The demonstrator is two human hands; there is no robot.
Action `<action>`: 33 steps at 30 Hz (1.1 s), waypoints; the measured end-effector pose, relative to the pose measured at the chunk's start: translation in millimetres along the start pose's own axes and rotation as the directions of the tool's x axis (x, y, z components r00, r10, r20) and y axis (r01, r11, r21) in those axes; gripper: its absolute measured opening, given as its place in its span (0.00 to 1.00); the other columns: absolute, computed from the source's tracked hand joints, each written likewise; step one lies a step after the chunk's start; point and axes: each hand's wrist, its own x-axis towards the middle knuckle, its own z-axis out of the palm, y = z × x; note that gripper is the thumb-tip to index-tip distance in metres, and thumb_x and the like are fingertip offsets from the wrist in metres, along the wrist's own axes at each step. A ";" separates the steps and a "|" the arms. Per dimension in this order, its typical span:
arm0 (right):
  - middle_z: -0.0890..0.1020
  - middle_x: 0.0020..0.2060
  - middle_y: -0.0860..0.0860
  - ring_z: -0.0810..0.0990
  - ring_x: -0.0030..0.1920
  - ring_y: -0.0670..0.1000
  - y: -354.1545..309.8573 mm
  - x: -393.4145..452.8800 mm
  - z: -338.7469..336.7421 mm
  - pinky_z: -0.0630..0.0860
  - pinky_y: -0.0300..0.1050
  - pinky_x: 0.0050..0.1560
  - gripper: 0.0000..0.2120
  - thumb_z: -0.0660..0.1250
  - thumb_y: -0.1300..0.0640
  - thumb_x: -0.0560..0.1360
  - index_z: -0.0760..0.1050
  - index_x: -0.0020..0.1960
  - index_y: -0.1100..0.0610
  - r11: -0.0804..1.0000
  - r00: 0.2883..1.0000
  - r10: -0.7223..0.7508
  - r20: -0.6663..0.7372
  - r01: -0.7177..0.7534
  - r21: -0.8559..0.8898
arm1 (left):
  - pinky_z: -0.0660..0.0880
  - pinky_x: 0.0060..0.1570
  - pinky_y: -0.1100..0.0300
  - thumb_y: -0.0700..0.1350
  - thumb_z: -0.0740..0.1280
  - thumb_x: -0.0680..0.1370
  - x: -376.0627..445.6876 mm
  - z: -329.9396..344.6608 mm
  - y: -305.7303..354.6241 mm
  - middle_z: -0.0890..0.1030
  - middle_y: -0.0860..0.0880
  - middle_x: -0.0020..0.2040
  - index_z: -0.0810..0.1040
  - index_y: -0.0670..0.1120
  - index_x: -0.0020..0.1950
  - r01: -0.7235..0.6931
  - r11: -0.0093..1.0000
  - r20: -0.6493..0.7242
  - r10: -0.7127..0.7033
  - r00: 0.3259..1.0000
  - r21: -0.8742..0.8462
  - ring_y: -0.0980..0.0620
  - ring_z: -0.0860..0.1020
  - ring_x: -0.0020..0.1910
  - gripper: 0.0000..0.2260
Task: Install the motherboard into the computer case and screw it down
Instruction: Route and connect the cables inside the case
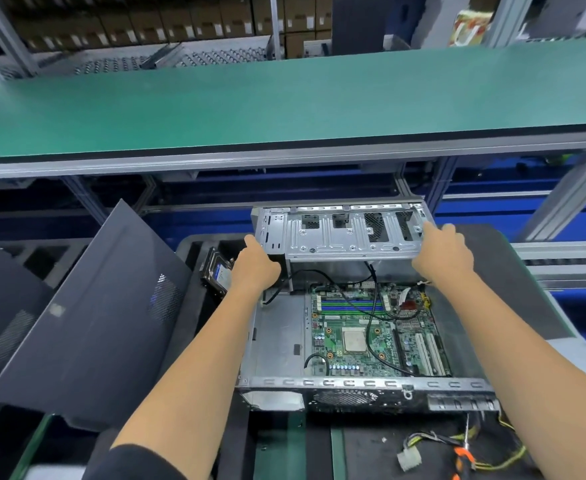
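Fingers: my left hand (255, 263) has its fingers (251, 241) curled round the left end of the drive cage (340, 230); my right hand (445, 251) has its fingers (430, 230) closed on the right end. Both are clamped on that cage and hold nothing else.

Why held so: I judge the cage is swung up on its far edge, one hand at each end to keep it level, so the board beneath stays open to reach.

Motherboard (371, 332): it lies flat on the floor of the computer case (277, 344), in the right part of it, with bare metal floor to its left. Whether any screws are in, I cannot tell.

Long axis: the board reads close to square; its slightly longer run goes from me toward the far side. The memory slots (348, 304) sit at the far end and lie left to right; the white expansion slots (430, 353) on the right run near to far. The CPU socket (355, 341) is about central, face up.

Cables: black cables (371, 306) trail from under the cage across the board.

Outward: a hard drive (219, 273) leans just beside the case on the left; the dark side panel (94, 317) is propped further left. A loose wiring bundle (457, 448) lies on the counter (298, 441) in front.

Beyond: the green conveyor (284, 109) is bare.
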 end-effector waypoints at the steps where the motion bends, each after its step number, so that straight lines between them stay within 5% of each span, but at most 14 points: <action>1: 0.68 0.60 0.59 0.69 0.56 0.60 -5.4 -1.3 -2.6 0.70 0.52 0.49 0.20 0.68 0.61 0.73 0.66 0.62 0.59 1.000 0.999 -0.022 -0.027 0.021 -0.023 | 0.76 0.45 0.54 0.37 0.69 0.72 -0.1 -0.6 0.8 0.73 0.44 0.57 0.62 0.46 0.59 -0.021 0.998 -0.009 0.021 1.000 -0.060 0.47 0.73 0.51 0.21; 6: 0.72 0.60 0.57 0.71 0.59 0.57 -42.5 -15.8 -8.1 0.71 0.47 0.51 0.23 0.66 0.66 0.71 0.70 0.65 0.59 0.953 0.957 -0.265 -0.121 0.279 0.121 | 0.71 0.56 0.50 0.38 0.69 0.70 -0.9 -5.3 2.4 0.67 0.49 0.56 0.67 0.46 0.63 -0.178 0.976 -0.157 0.158 0.975 -0.126 0.49 0.69 0.54 0.23; 12: 0.78 0.53 0.55 0.76 0.51 0.55 -94.9 -50.2 9.3 0.77 0.51 0.48 0.15 0.59 0.66 0.74 0.76 0.59 0.60 0.830 0.863 -0.502 -0.060 0.500 0.246 | 0.67 0.43 0.68 0.40 0.64 0.77 -3.8 -14.5 -11.1 0.74 0.51 0.51 0.72 0.48 0.54 -0.197 0.911 -0.223 0.120 0.967 -0.363 0.57 0.74 0.46 0.07; 16: 0.79 0.49 0.55 0.76 0.46 0.55 -131.4 -64.6 21.6 0.77 0.51 0.46 0.11 0.58 0.64 0.75 0.77 0.52 0.60 0.786 0.820 -0.569 -0.064 0.565 0.250 | 0.68 0.33 0.68 0.37 0.59 0.77 -2.9 -29.3 -44.2 0.75 0.55 0.40 0.74 0.47 0.51 -0.074 0.925 -0.291 -0.041 0.956 -0.373 0.58 0.73 0.37 0.08; 22: 0.81 0.48 0.55 0.78 0.48 0.55 -179.8 -76.7 30.2 0.77 0.49 0.46 0.12 0.57 0.65 0.75 0.79 0.51 0.60 0.723 0.771 -0.630 -0.092 0.626 0.292 | 0.70 0.41 0.58 0.33 0.58 0.72 3.5 -46.5 -115.5 0.78 0.46 0.50 0.75 0.47 0.47 0.186 0.908 -0.256 -0.295 0.921 -0.376 0.47 0.75 0.48 0.12; 28: 0.80 0.48 0.54 0.76 0.50 0.55 -230.7 -81.9 34.6 0.75 0.51 0.51 0.13 0.58 0.64 0.76 0.80 0.52 0.59 0.652 0.692 -0.714 -0.104 0.712 0.259 | 0.75 0.44 0.54 0.33 0.59 0.73 14.8 -46.7 -147.9 0.78 0.46 0.50 0.75 0.46 0.47 0.216 0.899 -0.191 -0.306 0.933 -0.382 0.45 0.76 0.50 0.10; 33: 0.81 0.44 0.52 0.74 0.50 0.55 -259.2 -86.8 50.9 0.71 0.52 0.53 0.13 0.59 0.64 0.74 0.81 0.46 0.57 0.598 0.605 -0.796 -0.014 0.790 0.139 | 0.68 0.40 0.64 0.33 0.59 0.73 22.8 -43.7 -161.6 0.75 0.51 0.48 0.76 0.44 0.48 0.189 0.913 -0.144 -0.255 0.956 -0.362 0.51 0.72 0.46 0.10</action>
